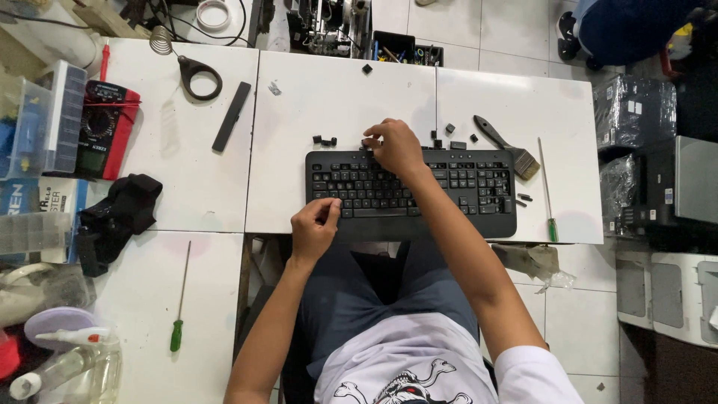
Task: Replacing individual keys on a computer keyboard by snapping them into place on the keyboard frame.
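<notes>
Resting at the near edge of the keyboard (410,193), the left hand (314,228) curls loosely, thumb on the bottom key row, gripping nothing. The right hand (394,147) pinches at the top row; whether it holds a key I cannot tell. The keyboard overhangs the counter (336,97) edge, so a hard press could tip it. Loose keycaps (324,140) just beyond could scatter if brushed. Far back, a black tray (407,46) holds small tools.
</notes>
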